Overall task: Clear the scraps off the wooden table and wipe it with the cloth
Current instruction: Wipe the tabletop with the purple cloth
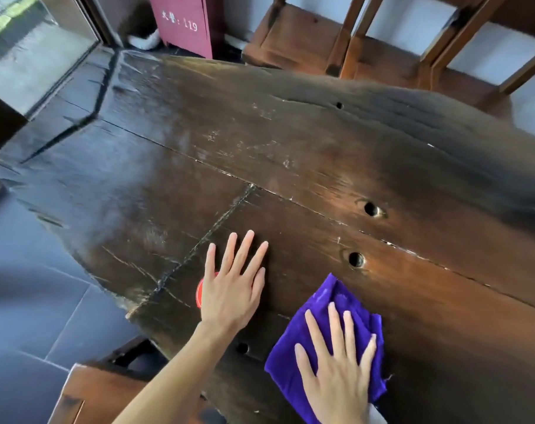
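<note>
A dark, worn wooden table (290,142) fills most of the view. My right hand (339,365) lies flat with spread fingers on a purple cloth (330,301), pressing it onto the table near the front edge. To its left, my left hand (232,286) rests flat on the wood, fingers straight and spread. A red round thing (200,293) shows partly under its palm, mostly hidden. I see faint pale marks on the wood farther back, no distinct scraps.
Wooden chairs (367,50) stand beyond the far edge. A red cabinet (183,22) with white writing stands at the back. Another wooden seat (95,396) is at the near left. Dark floor tiles (30,316) lie left. The table has several round holes (370,208).
</note>
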`<move>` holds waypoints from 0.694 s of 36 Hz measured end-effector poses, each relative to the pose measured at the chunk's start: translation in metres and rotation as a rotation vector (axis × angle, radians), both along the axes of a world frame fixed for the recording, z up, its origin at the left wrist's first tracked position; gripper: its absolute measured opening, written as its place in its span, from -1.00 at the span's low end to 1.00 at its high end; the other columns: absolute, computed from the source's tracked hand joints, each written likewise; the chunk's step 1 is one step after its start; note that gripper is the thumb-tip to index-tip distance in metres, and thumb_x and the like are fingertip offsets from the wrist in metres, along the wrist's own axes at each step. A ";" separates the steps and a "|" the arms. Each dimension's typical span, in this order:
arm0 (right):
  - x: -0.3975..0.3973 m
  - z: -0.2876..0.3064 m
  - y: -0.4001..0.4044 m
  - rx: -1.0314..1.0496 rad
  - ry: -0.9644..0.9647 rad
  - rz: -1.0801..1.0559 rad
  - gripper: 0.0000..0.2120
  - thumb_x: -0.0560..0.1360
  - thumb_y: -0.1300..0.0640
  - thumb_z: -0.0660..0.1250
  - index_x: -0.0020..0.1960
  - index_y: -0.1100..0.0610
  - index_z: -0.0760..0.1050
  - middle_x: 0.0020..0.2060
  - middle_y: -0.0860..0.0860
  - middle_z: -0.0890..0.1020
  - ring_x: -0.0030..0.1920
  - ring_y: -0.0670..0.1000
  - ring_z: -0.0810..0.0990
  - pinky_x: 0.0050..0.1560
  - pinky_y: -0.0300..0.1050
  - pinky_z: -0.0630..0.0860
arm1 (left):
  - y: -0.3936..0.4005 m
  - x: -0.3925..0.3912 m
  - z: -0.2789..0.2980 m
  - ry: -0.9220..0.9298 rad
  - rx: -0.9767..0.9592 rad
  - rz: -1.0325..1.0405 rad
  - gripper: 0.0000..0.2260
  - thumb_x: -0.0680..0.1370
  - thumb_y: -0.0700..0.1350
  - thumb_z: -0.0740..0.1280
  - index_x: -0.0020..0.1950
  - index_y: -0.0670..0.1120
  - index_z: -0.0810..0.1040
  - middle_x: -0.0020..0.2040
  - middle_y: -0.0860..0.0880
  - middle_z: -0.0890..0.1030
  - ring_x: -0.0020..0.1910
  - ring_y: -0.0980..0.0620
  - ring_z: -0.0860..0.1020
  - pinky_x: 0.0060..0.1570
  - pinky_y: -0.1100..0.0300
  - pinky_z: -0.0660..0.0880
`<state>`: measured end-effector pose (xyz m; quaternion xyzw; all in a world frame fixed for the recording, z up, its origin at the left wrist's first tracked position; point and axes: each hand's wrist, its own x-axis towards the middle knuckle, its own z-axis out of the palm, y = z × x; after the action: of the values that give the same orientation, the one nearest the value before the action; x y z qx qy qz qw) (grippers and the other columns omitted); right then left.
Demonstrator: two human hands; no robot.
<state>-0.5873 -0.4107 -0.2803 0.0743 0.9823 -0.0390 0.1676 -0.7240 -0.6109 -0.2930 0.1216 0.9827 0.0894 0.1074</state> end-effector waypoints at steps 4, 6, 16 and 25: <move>-0.048 -0.009 0.010 0.023 0.090 -0.030 -0.42 0.64 -0.31 -0.07 0.63 -0.21 -0.01 0.64 0.03 0.15 0.63 0.15 0.08 0.53 0.45 -0.02 | 0.000 0.001 -0.009 0.024 -0.035 0.010 -0.51 0.71 0.14 -0.03 0.66 0.15 0.11 0.68 0.05 0.09 0.67 -0.08 0.03 0.59 -0.24 -0.01; -0.082 -0.011 0.018 0.029 0.127 -0.035 -0.43 0.66 -0.29 -0.07 0.64 -0.21 -0.01 0.64 0.03 0.14 0.64 0.13 0.05 0.54 0.43 -0.03 | 0.001 0.001 -0.010 0.030 -0.036 0.007 -0.51 0.71 0.14 -0.04 0.66 0.15 0.10 0.68 0.05 0.07 0.67 -0.08 0.02 0.59 -0.24 -0.02; -0.287 -0.014 0.069 0.012 0.200 -0.023 -0.46 0.67 -0.24 -0.18 0.63 -0.22 -0.05 0.66 -0.03 0.00 0.65 0.09 -0.06 0.56 0.38 -0.11 | 0.002 0.000 -0.012 0.067 -0.071 0.013 -0.48 0.68 0.12 0.04 0.66 0.14 0.14 0.68 0.04 0.10 0.66 -0.10 0.06 0.57 -0.28 0.04; -0.440 -0.012 0.119 0.007 0.237 0.010 -0.43 0.65 -0.29 -0.24 0.63 -0.22 -0.01 0.66 0.02 0.02 0.64 0.17 -0.02 0.56 0.39 -0.16 | 0.001 0.000 -0.013 0.060 -0.071 0.039 -0.50 0.68 0.13 -0.03 0.65 0.17 0.16 0.67 0.06 0.15 0.65 -0.07 0.10 0.58 -0.25 0.04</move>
<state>-1.0274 -0.2921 -0.2919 0.0650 0.9957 -0.0432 0.0502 -0.7244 -0.6099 -0.3056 0.1012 0.9902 0.0530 0.0806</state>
